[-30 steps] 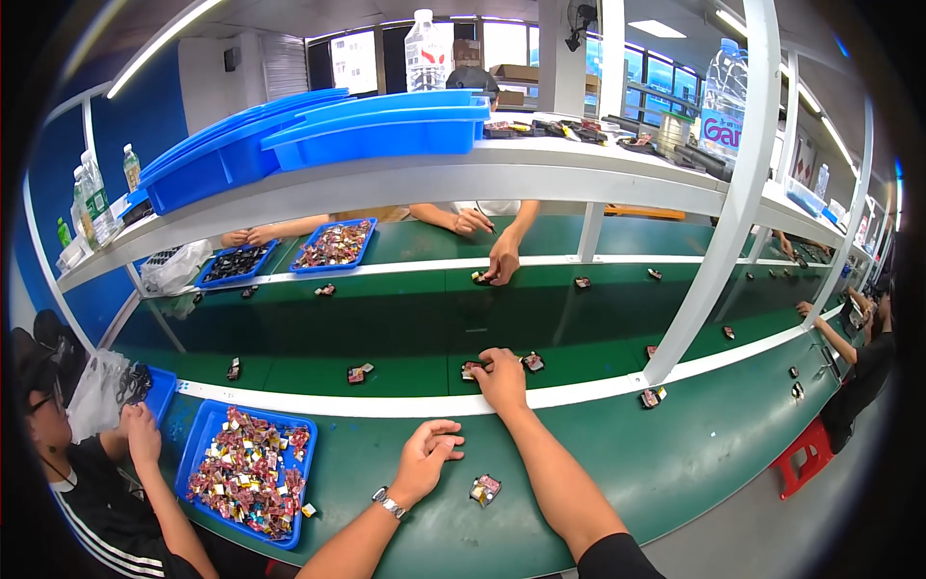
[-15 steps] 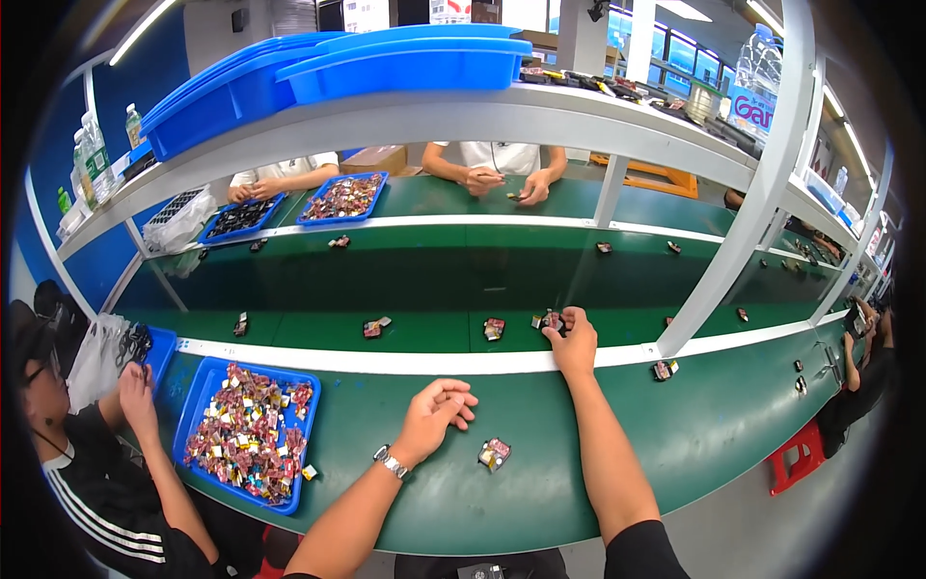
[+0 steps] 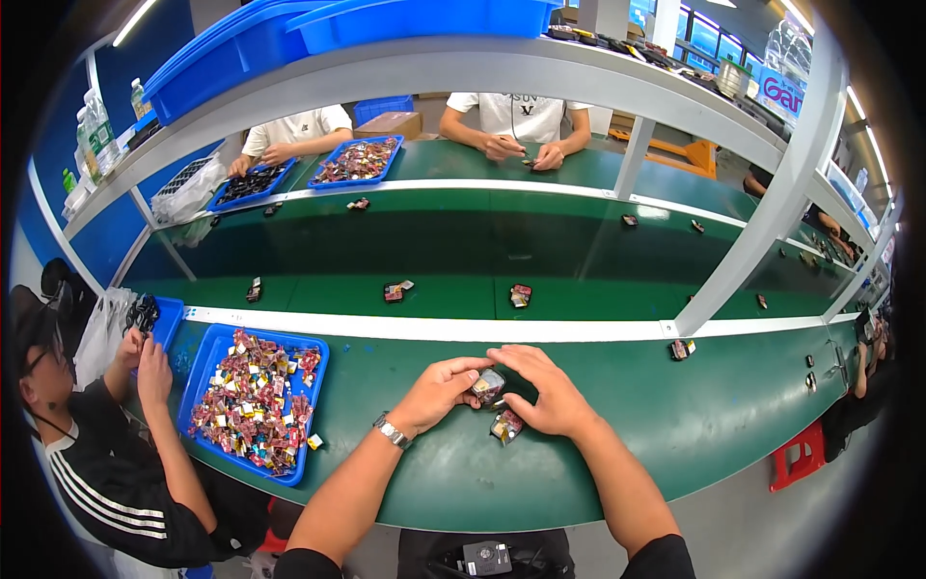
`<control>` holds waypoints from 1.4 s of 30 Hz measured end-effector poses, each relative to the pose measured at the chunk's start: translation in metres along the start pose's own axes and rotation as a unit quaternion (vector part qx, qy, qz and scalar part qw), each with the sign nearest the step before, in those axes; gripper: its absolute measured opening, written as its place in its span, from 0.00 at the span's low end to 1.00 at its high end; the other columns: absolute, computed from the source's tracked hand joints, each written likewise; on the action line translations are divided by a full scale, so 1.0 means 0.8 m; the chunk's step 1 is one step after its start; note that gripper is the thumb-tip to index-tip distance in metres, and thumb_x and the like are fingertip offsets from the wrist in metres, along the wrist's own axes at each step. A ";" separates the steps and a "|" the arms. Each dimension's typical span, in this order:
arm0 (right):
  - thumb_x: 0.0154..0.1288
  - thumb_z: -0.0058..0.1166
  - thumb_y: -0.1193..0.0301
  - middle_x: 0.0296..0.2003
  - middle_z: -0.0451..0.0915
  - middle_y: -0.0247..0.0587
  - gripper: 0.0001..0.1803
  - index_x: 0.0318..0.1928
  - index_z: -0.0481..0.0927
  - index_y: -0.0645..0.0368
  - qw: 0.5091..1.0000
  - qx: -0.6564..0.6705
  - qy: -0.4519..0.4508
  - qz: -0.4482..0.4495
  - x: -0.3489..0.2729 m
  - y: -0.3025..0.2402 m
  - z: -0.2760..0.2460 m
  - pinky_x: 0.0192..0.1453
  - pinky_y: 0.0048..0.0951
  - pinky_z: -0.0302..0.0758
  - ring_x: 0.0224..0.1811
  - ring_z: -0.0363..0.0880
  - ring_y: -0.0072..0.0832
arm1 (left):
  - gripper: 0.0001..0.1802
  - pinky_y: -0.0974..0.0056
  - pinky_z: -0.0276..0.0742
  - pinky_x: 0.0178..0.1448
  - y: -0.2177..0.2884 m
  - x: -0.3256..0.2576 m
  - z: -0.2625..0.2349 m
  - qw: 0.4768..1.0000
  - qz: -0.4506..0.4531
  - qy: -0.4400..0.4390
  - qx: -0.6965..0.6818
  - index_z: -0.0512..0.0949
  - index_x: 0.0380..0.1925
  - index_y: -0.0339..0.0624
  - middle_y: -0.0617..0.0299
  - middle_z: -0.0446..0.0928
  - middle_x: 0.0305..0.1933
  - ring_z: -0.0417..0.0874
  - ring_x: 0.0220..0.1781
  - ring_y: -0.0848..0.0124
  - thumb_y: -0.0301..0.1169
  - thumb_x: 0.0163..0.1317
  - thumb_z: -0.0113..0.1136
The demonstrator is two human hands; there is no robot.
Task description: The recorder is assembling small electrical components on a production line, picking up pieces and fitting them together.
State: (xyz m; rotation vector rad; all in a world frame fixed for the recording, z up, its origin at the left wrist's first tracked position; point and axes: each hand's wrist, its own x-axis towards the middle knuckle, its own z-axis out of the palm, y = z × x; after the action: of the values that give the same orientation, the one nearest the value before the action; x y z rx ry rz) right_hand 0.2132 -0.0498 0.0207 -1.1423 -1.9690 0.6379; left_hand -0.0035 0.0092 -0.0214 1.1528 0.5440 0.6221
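Over the near green bench, my left hand [image 3: 439, 394] and my right hand [image 3: 548, 394] meet around a small black casing with electronics in it [image 3: 489, 385]. The thumb and fingers of my left hand grip it from the left. From the far side, the fingers of my right hand curl over it. A second casing with a reddish circuit board [image 3: 505, 426] lies on the bench, just under my right thumb. Left of my hands stands a blue tray [image 3: 314, 405] heaped with small reddish circuit boards bearing white and yellow parts.
A conveyor belt [image 3: 434, 256] beyond a white rail [image 3: 434, 327] carries several casings. Another casing [image 3: 682, 349] lies on the bench to the right. A shelf post [image 3: 752, 222] slants up at right. A co-worker [image 3: 116, 434] sits at left; two more work across the belt.
My right hand has come back from the belt's edge, and a casing is now between my hands. My left hand has moved slightly right to meet it. The view has shifted a little.
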 end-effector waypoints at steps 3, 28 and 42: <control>0.53 0.68 0.74 0.60 0.73 0.42 0.28 0.57 0.78 0.50 0.996 -0.054 0.021 -0.064 0.000 0.002 0.003 0.66 0.41 0.71 0.64 0.70 0.43 | 0.23 0.64 0.81 0.54 0.003 -0.002 0.010 0.999 0.007 0.034 -0.021 0.66 0.66 0.33 0.57 0.78 0.52 0.80 0.50 0.72 0.31 0.75 0.49; 0.58 0.62 0.71 0.52 0.79 0.42 0.06 0.36 0.84 0.58 0.998 0.018 0.063 0.018 0.002 0.013 0.029 0.61 0.39 0.73 0.58 0.74 0.42 | 0.23 0.63 0.78 0.62 0.011 -0.005 0.009 0.999 0.037 -0.031 -0.011 0.67 0.60 0.34 0.54 0.76 0.56 0.79 0.58 0.70 0.18 0.64 0.56; 0.58 0.64 0.73 0.55 0.78 0.44 0.06 0.37 0.84 0.58 0.988 0.150 0.007 0.038 0.000 0.016 0.018 0.65 0.36 0.70 0.59 0.76 0.38 | 0.20 0.61 0.80 0.62 0.006 -0.004 0.003 0.998 0.021 -0.034 -0.057 0.68 0.59 0.34 0.54 0.76 0.54 0.79 0.56 0.70 0.20 0.68 0.54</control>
State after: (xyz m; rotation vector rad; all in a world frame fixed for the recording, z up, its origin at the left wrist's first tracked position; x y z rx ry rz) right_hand 0.2079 -0.0447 0.0025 -1.0350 -1.7509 0.9296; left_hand -0.0049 0.0064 -0.0159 1.0764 0.4219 0.6405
